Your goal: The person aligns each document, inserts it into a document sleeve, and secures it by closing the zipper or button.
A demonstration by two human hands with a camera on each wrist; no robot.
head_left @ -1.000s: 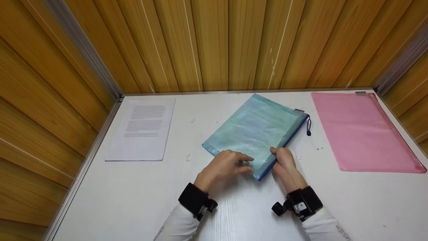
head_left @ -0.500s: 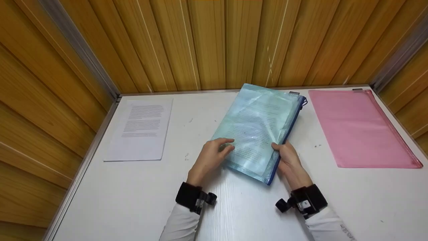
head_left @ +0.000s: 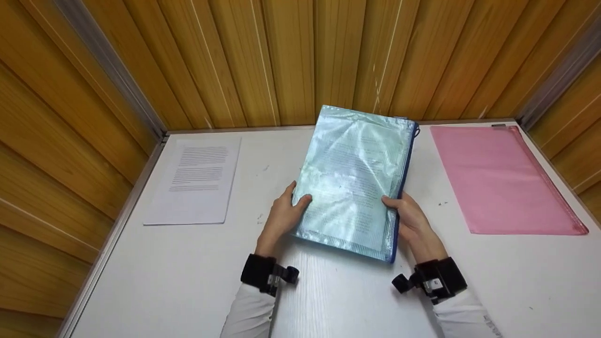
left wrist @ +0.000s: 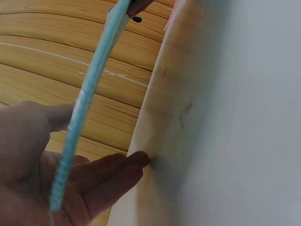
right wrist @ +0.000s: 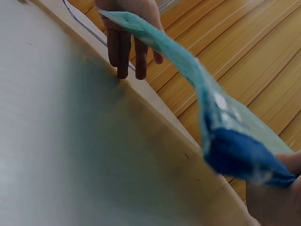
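The blue pouch [head_left: 357, 180] is held clear of the table [head_left: 188, 281], over its middle, tilted up with its long axis running away from the person toward the back edge. The left hand [head_left: 281, 218] pinches its left long edge, thumb on top and fingers beneath; the right hand [head_left: 411, 220] grips the zipper edge the same way. Both hold the near end, equally close. A paper [head_left: 197, 180] lies at the left edge, a pink pouch [head_left: 497, 180] at the right.
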